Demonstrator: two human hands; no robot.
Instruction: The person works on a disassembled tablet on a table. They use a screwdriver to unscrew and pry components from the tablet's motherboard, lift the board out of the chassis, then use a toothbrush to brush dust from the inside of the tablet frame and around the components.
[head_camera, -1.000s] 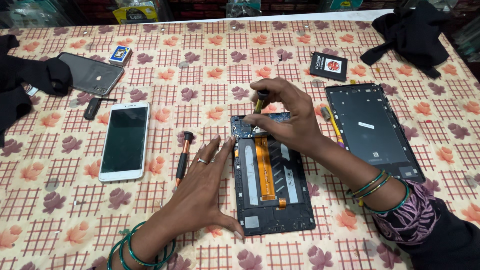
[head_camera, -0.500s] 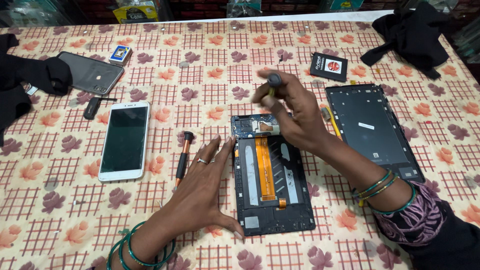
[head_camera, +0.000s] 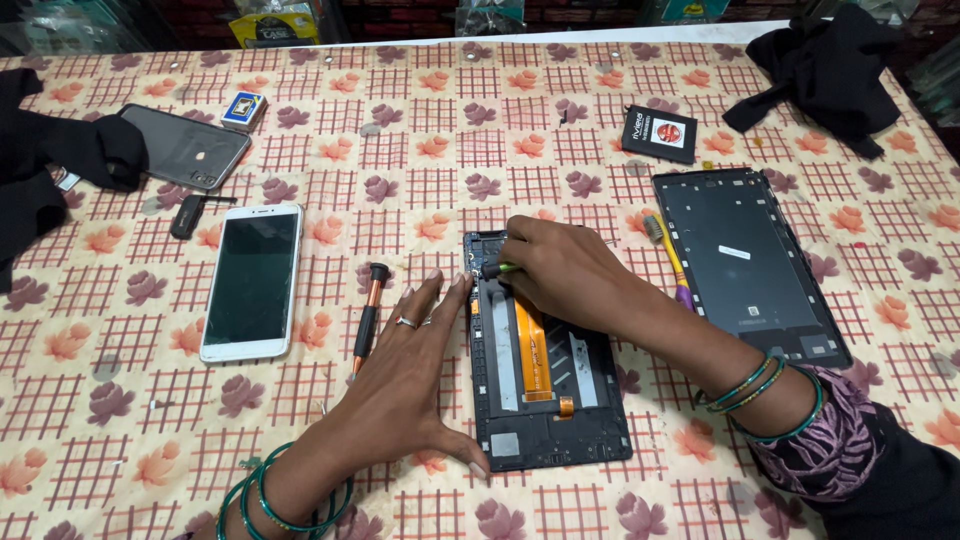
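Our right hand (head_camera: 565, 275) is clenched around a small green-tipped tool (head_camera: 497, 268), its point pressed to the upper left corner of the opened tablet (head_camera: 545, 385). Our left hand (head_camera: 410, 375) grips nothing: it lies flat and spread on the flowered tablecloth (head_camera: 420, 120), fingertips and thumb touching the tablet's left edge. The tablet lies at the table's middle, an orange ribbon cable (head_camera: 532, 350) running down it. A screwdriver (head_camera: 367, 315) lies just beside the left hand, a white phone (head_camera: 252, 280) further left, the black back cover (head_camera: 748, 262) to the right
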